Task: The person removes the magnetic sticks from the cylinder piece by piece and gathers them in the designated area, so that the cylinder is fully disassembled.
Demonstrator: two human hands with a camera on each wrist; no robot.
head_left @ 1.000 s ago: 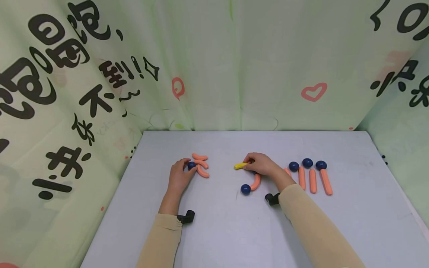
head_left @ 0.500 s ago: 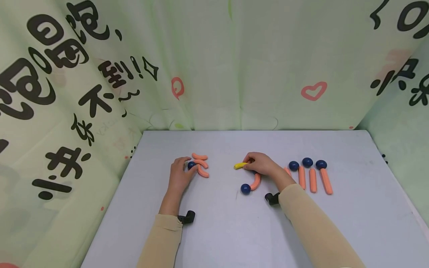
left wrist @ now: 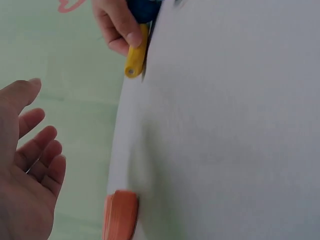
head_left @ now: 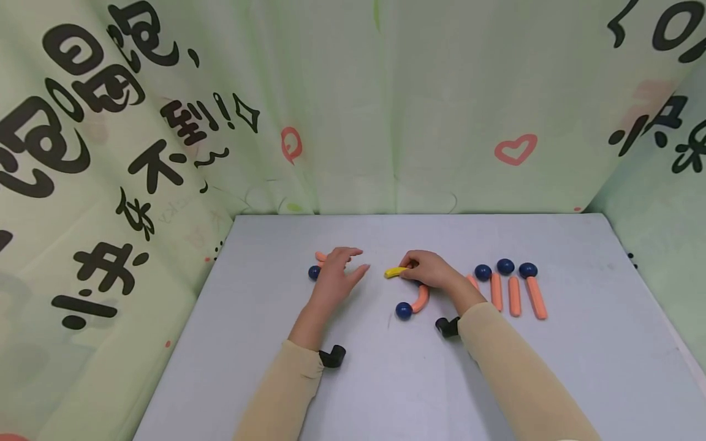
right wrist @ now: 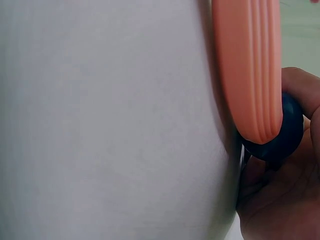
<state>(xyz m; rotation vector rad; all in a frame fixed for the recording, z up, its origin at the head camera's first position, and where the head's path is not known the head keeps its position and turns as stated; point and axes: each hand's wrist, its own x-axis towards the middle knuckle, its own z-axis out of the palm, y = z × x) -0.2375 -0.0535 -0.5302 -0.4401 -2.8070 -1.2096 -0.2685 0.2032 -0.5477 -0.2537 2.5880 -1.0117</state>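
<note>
My right hand (head_left: 432,269) pinches a short yellow magnetic-looking rod (head_left: 393,272) near the table's middle. A blue ball (right wrist: 292,127) lies among its fingers, touching an orange curved rod (right wrist: 252,70). In the head view that curved rod (head_left: 421,299) runs from under the hand to a second blue ball (head_left: 404,311). My left hand (head_left: 333,278) is raised with fingers spread and holds nothing. It partly covers the left-hand group of orange curved rods (head_left: 320,256); a blue ball (head_left: 314,272) shows beside it. The left wrist view shows the yellow rod (left wrist: 136,55) with a round metallic dot in its end.
To the right, straight orange rods (head_left: 515,297) lie side by side, with blue balls (head_left: 505,266) at or near their far ends. One rod is partly hidden by the right arm. A printed curtain (head_left: 441,122) hangs behind the white table (head_left: 607,343).
My left hand has let go of the blue ball at the left and moved right, its fingers opening. The right hand keeps its place with the yellow rod.
</note>
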